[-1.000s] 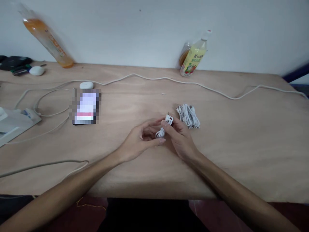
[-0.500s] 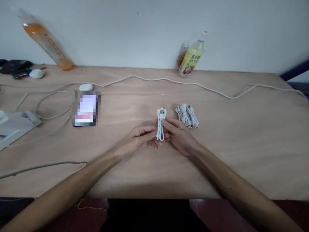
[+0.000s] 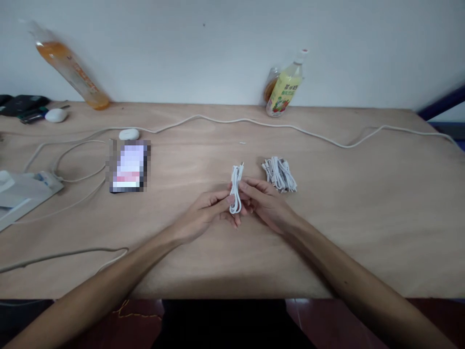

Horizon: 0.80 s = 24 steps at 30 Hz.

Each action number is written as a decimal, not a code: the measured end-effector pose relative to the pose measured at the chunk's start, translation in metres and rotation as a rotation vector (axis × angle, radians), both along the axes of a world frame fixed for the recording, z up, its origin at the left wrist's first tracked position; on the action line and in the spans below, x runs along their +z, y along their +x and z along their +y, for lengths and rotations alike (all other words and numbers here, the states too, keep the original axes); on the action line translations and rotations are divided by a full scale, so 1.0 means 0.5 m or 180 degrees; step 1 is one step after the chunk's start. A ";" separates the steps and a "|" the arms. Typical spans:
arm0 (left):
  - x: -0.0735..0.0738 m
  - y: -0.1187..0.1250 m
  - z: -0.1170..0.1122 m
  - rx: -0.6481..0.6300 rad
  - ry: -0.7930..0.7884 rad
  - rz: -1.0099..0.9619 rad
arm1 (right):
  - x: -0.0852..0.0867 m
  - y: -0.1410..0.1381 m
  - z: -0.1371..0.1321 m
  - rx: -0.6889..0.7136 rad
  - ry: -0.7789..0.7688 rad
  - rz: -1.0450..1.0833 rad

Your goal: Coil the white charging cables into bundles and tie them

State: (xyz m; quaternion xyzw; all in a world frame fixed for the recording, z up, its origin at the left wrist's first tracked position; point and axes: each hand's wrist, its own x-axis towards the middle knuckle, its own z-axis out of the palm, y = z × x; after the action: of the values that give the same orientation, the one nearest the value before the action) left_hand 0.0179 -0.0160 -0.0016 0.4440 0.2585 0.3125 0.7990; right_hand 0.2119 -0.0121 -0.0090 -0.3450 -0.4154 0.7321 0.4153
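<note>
A folded white USB cable (image 3: 236,191) is held upright between both hands above the table. My left hand (image 3: 209,211) pinches its lower left side, thumb in front, other fingers partly hidden behind. From the right, my right hand (image 3: 263,198) grips it near the middle with thumb and fingers. A metal plug tip shows at the cable's top end. Just beyond my right hand, a pile of bundled white cables (image 3: 279,174) lies on the table, apart from the hand.
A phone (image 3: 129,167) with a blurred screen and a white earbud case (image 3: 129,134) lie to the left. A long white cord (image 3: 247,120) crosses the table. By the wall stand an orange drink bottle (image 3: 72,72) and a yellow-labelled bottle (image 3: 285,89). A white box (image 3: 22,198) sits far left.
The cable has turned in my fingers, so the broad face of its USB plug no longer faces me. Both hands have shifted slightly left, still holding it.
</note>
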 end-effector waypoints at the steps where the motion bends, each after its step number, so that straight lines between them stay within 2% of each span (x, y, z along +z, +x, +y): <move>1: 0.001 0.000 -0.001 -0.0043 -0.0045 -0.0045 | -0.001 0.001 0.000 0.0048 0.0015 -0.0027; 6: 0.002 -0.001 -0.007 -0.0213 -0.0440 -0.0219 | -0.005 0.001 -0.005 0.0010 0.0122 -0.0264; 9: 0.001 -0.004 -0.007 -0.0304 -0.0694 -0.0238 | 0.001 -0.002 -0.008 -0.0209 0.0179 -0.0416; 12: -0.001 -0.008 -0.004 -0.0236 -0.0763 -0.0229 | 0.023 -0.001 -0.009 -0.0554 0.0525 -0.0705; 15: -0.003 -0.011 -0.002 -0.0123 -0.0724 -0.0216 | 0.063 0.018 -0.007 -0.1014 0.0896 -0.1161; 19: -0.009 -0.008 -0.002 -0.0055 -0.0675 -0.0147 | 0.118 0.076 0.000 -0.1587 0.1103 -0.1928; 21: -0.012 -0.007 -0.003 -0.0070 -0.0672 -0.0110 | 0.131 0.109 0.007 -0.1741 0.1087 -0.2439; 24: -0.014 -0.006 -0.005 -0.0086 -0.0680 -0.0077 | 0.128 0.143 0.015 -0.1780 0.1016 -0.3287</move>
State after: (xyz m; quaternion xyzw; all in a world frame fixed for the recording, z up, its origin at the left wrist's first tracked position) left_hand 0.0150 -0.0185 -0.0087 0.3560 0.2746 0.2777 0.8490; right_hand 0.2834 -0.0044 0.0552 -0.6851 -0.5614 0.2620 0.3833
